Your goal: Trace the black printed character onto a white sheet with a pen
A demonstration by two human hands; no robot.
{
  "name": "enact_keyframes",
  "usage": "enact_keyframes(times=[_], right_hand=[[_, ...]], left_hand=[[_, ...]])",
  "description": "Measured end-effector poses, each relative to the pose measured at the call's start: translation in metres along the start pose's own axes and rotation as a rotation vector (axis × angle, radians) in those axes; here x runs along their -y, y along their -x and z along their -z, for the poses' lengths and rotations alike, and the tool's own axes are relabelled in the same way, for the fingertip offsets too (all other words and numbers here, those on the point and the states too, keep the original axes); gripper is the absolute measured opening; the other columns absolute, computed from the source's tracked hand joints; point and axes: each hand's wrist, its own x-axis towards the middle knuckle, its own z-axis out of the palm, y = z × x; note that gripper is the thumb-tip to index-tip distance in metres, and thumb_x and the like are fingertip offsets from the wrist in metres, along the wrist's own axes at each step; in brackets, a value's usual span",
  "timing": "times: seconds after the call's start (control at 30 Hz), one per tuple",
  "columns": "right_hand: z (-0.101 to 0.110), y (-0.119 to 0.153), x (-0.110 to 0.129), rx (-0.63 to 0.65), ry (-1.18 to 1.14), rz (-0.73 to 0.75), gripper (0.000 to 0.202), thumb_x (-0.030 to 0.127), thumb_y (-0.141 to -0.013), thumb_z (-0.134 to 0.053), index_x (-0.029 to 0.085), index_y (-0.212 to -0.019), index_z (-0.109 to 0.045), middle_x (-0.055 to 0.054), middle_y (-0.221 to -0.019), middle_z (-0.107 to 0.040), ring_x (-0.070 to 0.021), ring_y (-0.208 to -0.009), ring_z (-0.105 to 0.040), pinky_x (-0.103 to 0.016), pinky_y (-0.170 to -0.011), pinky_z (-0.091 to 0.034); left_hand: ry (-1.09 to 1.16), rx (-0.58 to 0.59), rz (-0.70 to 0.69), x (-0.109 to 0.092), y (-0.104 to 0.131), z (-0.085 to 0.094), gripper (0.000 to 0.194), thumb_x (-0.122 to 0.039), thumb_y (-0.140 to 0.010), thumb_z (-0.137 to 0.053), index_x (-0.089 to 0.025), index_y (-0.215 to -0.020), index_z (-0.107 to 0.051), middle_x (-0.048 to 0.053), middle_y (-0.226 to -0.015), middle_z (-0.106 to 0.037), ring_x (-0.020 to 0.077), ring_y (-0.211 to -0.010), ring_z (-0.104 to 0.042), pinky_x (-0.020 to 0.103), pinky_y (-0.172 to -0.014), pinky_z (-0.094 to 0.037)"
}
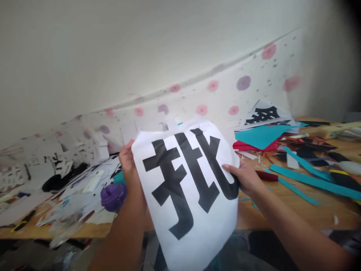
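A large white sheet of paper (197,229) with a bold black character on it is held up in front of me, tilted and slightly curled. My left hand (129,162) grips its left edge near the top corner, with most of the fingers behind the sheet. At the right edge my right hand (244,175) pinches the paper, thumb on the front face and fingers hidden behind. The bottom of the sheet hangs below the edge of the wooden table (256,218).
Blue strips (313,178) and a yellow-black tool (344,178) lie on the right. Behind them are a blue sheet (259,135) and red material (254,146). On the left sit a purple container (113,196), a yellow-black cutter (25,220) and a plastic bag (66,226). A wall stands behind.
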Motion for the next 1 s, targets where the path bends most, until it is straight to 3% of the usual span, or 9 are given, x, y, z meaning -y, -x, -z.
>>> enact_keyframes(times=[0.07, 0.13, 0.17, 0.23, 0.33, 0.5, 0.8, 0.87, 1.0], right_hand=[[0.007, 0.007, 0.007, -0.133, 0.024, 0.038, 0.048, 0.038, -0.058, -0.089, 0.018, -0.098, -0.071, -0.008, -0.087, -0.079, -0.0281, -0.073, -0.073, -0.039, -0.067, -0.059], [0.014, 0.016, 0.012, -0.230, 0.061, 0.072, 0.048, 0.038, -0.056, -0.090, 0.019, -0.095, -0.073, -0.007, -0.084, -0.079, -0.0285, -0.073, -0.073, -0.039, -0.067, -0.059], [0.017, 0.021, 0.015, -0.254, 0.085, 0.083, 0.047, 0.039, -0.055, -0.091, 0.020, -0.095, -0.073, -0.007, -0.084, -0.079, -0.0290, -0.073, -0.073, -0.040, -0.067, -0.059], [0.022, 0.031, 0.019, -0.265, 0.138, 0.099, 0.044, 0.041, -0.055, -0.090, 0.020, -0.091, -0.074, -0.006, -0.082, -0.079, -0.0294, -0.072, -0.073, -0.040, -0.066, -0.059], [0.025, 0.044, 0.024, -0.252, 0.200, 0.088, 0.038, 0.044, -0.056, -0.090, 0.019, -0.082, -0.075, -0.007, -0.078, -0.079, -0.0269, -0.066, -0.072, -0.037, -0.060, -0.058], [0.031, 0.062, 0.028, -0.222, 0.213, 0.044, 0.041, 0.048, -0.057, -0.089, 0.018, -0.082, -0.076, -0.007, -0.076, -0.078, -0.0245, -0.063, -0.071, -0.035, -0.059, -0.058], [0.044, 0.077, 0.024, -0.178, 0.382, 0.056, 0.036, 0.052, -0.068, -0.082, 0.018, -0.073, -0.073, -0.004, -0.069, -0.075, -0.0190, -0.058, -0.067, -0.027, -0.052, -0.053], [0.049, 0.077, 0.024, -0.212, 0.382, 0.043, 0.036, 0.052, -0.067, -0.083, 0.018, -0.072, -0.073, -0.004, -0.067, -0.075, -0.0193, -0.056, -0.067, -0.027, -0.050, -0.053], [0.077, 0.085, 0.041, -0.439, 0.334, 0.100, 0.035, 0.049, -0.064, -0.084, 0.020, -0.080, -0.072, -0.003, -0.066, -0.075, -0.0209, -0.051, -0.067, -0.031, -0.046, -0.054]], left_hand=[[0.046, 0.084, 0.153, 0.014, -0.006, -0.001, 0.061, -0.073, -0.077, -0.060, -0.021, -0.107, -0.066, 0.010, -0.124, -0.070, 0.0341, -0.129, -0.054, 0.047, -0.099, -0.052], [0.122, 0.210, 0.310, 0.028, -0.009, -0.002, 0.076, -0.083, -0.065, -0.061, -0.017, -0.100, -0.070, 0.016, -0.106, -0.075, 0.0401, -0.115, -0.063, 0.052, -0.088, -0.058], [0.142, 0.264, 0.383, 0.035, -0.009, -0.002, 0.071, -0.077, -0.060, -0.072, -0.016, -0.097, -0.072, 0.016, -0.100, -0.077, 0.0407, -0.109, -0.067, 0.052, -0.086, -0.059], [0.134, 0.291, 0.458, 0.049, -0.010, -0.003, 0.055, -0.046, -0.052, -0.092, -0.016, -0.094, -0.073, 0.013, -0.091, -0.078, 0.0384, -0.097, -0.072, 0.049, -0.084, -0.060], [0.124, 0.260, 0.475, 0.062, -0.010, -0.007, 0.048, -0.023, -0.053, -0.092, -0.015, -0.097, -0.074, 0.011, -0.090, -0.079, 0.0347, -0.089, -0.074, 0.047, -0.082, -0.062], [0.181, 0.255, 0.488, 0.065, -0.009, -0.015, 0.048, -0.023, -0.056, -0.090, -0.016, -0.101, -0.074, 0.010, -0.093, -0.079, 0.0339, -0.087, -0.075, 0.045, -0.078, -0.064], [0.148, 0.254, 0.518, 0.069, -0.011, -0.005, 0.051, -0.036, -0.057, -0.091, -0.015, -0.099, -0.072, 0.009, -0.086, -0.078, 0.0292, -0.079, -0.074, 0.037, -0.068, -0.063], [0.119, 0.250, 0.504, 0.072, -0.007, -0.009, 0.053, -0.039, -0.055, -0.091, -0.015, -0.097, -0.070, 0.008, -0.083, -0.076, 0.0274, -0.077, -0.074, 0.036, -0.067, -0.062], [0.033, 0.250, 0.484, 0.086, 0.022, -0.015, 0.054, -0.044, -0.060, -0.087, -0.019, -0.101, -0.062, 0.007, -0.094, -0.074, 0.0196, -0.069, -0.071, 0.031, -0.061, -0.058]])
